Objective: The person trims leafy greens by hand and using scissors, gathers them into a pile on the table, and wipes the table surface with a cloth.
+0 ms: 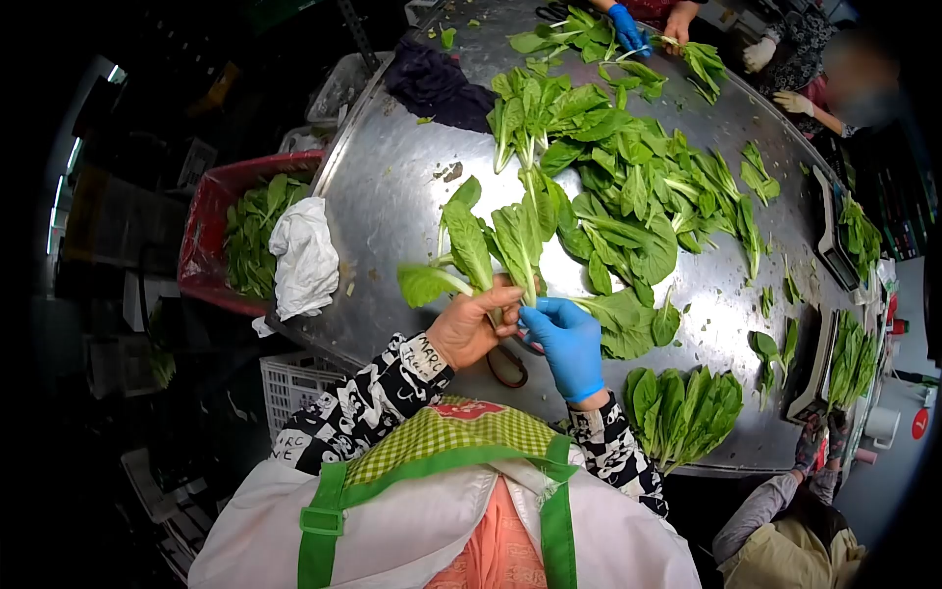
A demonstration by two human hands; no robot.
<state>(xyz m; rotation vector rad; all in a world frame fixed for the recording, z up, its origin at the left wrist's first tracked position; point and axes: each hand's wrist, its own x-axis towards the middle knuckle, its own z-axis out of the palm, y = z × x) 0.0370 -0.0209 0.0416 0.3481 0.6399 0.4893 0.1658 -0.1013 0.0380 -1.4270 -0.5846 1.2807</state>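
Well, from where I sit the leafy bunch [517, 241] is up in front of the wearer's chest, over the near edge of the metal table [378, 211]. The bare left hand [469, 329] is mostly closed, thumb and fingers curled round the lower stems; the gloved right hand [571, 348] is half curled, its fingertips seeming to pinch the stem base, though I can't see their undersides. I'd worry most about that pinch: too hard a squeeze or twist could snap a stem, and a loosened left hand could let the outer leaf [424, 285] slide out. Its tips also reach so near the heap of greens [638, 187] that leaves could tangle. Stem ends point back toward the wearer, leaf tips away; the long axis runs up the table, leaning slightly left, with that outer leaf splayed sideways.
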